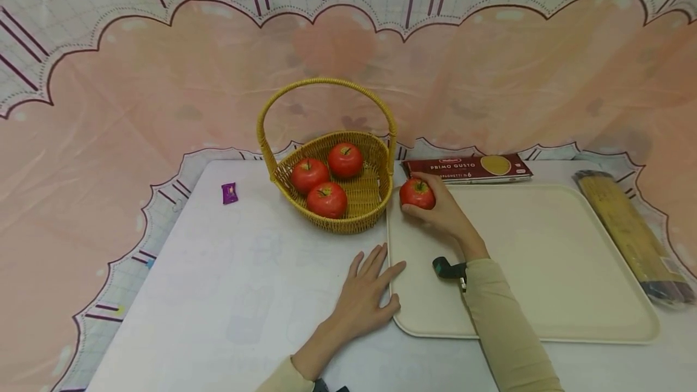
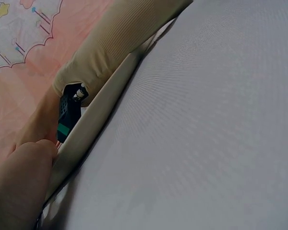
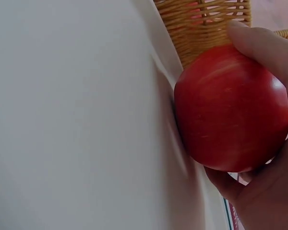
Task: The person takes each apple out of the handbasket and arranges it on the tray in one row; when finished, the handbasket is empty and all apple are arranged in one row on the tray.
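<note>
My right hand [image 1: 441, 210] grips a red apple [image 1: 417, 193] over the tray's far left corner, with the thumb on one side and the fingers on the other. In the right wrist view the apple [image 3: 233, 110] fills the grasp, close beside the basket's woven wall. The yellow wicker basket [image 1: 348, 225] stands just left of it and holds three red apples, one of them an apple [image 1: 327, 200] near its front rim. My left hand [image 1: 362, 304] lies with fingers spread at the left edge of the beige tray [image 1: 544, 259], fingertips right at the rim.
Behind the tray lies a dark red spaghetti box [image 1: 468, 169]. A clear pack of spaghetti [image 1: 634, 231] lies along the tray's right side. A small purple wrapped sweet [image 1: 230, 193] sits on the white table [image 1: 218, 283] left of the basket. The basket's tall handle [image 1: 327, 81] arches above it.
</note>
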The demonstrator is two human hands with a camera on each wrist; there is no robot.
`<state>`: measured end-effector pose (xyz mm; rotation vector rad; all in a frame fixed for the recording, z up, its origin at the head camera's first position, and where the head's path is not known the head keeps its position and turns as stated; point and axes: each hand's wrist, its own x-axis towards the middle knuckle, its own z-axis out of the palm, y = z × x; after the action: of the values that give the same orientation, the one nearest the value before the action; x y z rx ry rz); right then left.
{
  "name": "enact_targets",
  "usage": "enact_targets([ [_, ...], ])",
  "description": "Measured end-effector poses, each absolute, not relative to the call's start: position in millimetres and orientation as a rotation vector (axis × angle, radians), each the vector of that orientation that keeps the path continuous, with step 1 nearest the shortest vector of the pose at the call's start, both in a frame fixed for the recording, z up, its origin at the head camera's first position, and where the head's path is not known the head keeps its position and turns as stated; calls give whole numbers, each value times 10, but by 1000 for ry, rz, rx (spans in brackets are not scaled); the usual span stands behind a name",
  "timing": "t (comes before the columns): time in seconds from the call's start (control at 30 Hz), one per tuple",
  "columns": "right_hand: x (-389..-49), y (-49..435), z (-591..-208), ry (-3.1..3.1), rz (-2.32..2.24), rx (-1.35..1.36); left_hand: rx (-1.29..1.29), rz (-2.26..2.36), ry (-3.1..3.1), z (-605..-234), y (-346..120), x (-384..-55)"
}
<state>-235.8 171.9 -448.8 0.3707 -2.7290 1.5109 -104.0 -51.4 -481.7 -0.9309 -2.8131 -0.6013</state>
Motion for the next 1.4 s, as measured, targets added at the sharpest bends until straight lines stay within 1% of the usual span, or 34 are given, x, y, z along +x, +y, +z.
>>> enact_targets([
  [0.63,-2308,1779,-4439,-2710,1523,269,-958,-556,-2763,-4850,-462,-1053],
  [0.93,-2281,1782,-4327,-2511,1508,422,-956,-555,-2764,-4856,-449,-1051],
  [1.17,-2100,1633,-3934,-2336,1461,552,-954,-570,-2755,-4861,-424,-1065],
  [1.4,-2090,1488,-3861,-2276,1441,646,-923,-580,-2782,-4843,-499,-1041],
])
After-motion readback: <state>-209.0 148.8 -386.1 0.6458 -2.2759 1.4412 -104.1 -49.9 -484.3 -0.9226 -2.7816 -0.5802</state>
